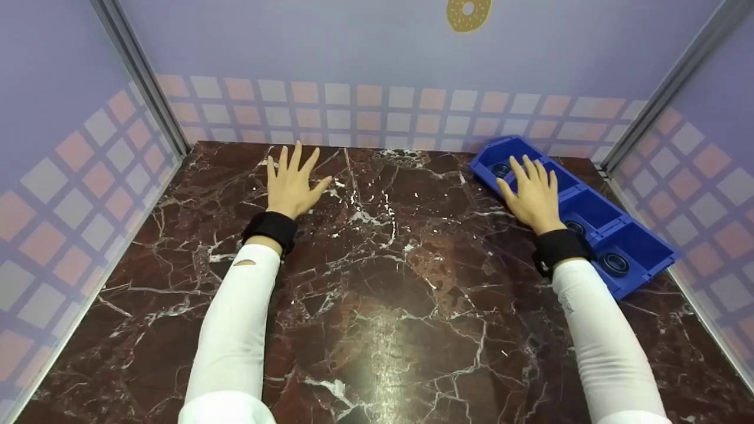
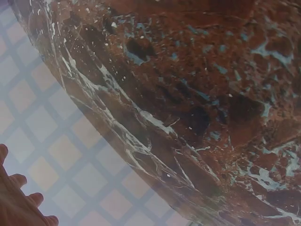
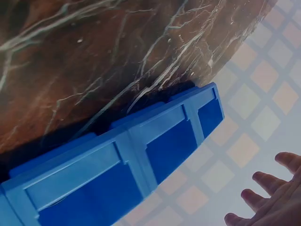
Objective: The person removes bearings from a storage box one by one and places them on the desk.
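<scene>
My left hand (image 1: 290, 184) is spread over the left part of the marbled table, fingers straight and nothing in it. On the other side, my right hand (image 1: 534, 194) holds nothing and overlaps the blue divided bin (image 1: 639, 244) in the head view, its fingers extended. Inside the bin are round black objects with ring-like rims: one in the far compartment (image 1: 500, 170), one beside my right wrist (image 1: 575, 228) and one in the near compartment (image 1: 614, 264). The right wrist view shows the bin's side (image 3: 70, 176) below that hand. Each wrist wears a black band.
Dark red marbled stone covers the table (image 1: 377, 282), with small white specks near its middle. Purple walls with pink and white squares (image 1: 336, 94) close it in at the back and both sides. The bin lies at a slant near the right wall.
</scene>
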`<state>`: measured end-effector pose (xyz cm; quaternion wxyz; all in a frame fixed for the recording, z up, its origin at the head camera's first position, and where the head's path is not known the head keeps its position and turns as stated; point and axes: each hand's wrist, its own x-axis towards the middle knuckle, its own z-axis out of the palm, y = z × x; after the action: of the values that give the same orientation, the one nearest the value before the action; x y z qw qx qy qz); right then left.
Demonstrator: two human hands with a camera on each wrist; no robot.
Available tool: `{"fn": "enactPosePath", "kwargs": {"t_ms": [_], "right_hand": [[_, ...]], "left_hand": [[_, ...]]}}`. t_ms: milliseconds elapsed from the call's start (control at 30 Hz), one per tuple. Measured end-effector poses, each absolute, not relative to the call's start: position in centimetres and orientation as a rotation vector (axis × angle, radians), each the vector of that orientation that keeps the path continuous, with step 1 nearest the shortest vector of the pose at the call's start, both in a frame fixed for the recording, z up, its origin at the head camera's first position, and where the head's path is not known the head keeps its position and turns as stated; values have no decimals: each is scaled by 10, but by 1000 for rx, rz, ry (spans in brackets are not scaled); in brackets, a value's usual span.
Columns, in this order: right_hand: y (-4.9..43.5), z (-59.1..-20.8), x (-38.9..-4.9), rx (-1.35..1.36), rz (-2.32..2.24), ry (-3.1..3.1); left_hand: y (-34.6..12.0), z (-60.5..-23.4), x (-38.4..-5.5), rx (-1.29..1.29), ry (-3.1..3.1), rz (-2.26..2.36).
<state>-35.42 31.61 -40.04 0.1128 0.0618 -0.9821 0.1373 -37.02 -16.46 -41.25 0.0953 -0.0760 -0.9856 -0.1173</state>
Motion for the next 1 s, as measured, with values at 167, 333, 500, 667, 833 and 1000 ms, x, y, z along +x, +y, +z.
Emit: {"fn": "enactPosePath", "kwargs": {"t_ms": [167,333,500,667,833,1000], "right_hand": [[325,-402,-345,172,429,-2855],[337,-406,-335,144,450,-2844],[352,-407,-321,125,453,-2840],[367,-407,-308,102,448,-2855],[382,-407,-293,84,433,-2860],[396,-410,-279,69,419,-2851]], "left_hand": [[-165,-415,-365,-244,-2918,-342],[-165,-417,-358,-267,-2929,-365],[-166,-420,-352,-282,-2951,-345],[-168,-426,-346,-307,-2970,-322],[-171,-430,-338,-348,-2984,-284],[-174,-435,-330,-384,-2980,-283]]}}
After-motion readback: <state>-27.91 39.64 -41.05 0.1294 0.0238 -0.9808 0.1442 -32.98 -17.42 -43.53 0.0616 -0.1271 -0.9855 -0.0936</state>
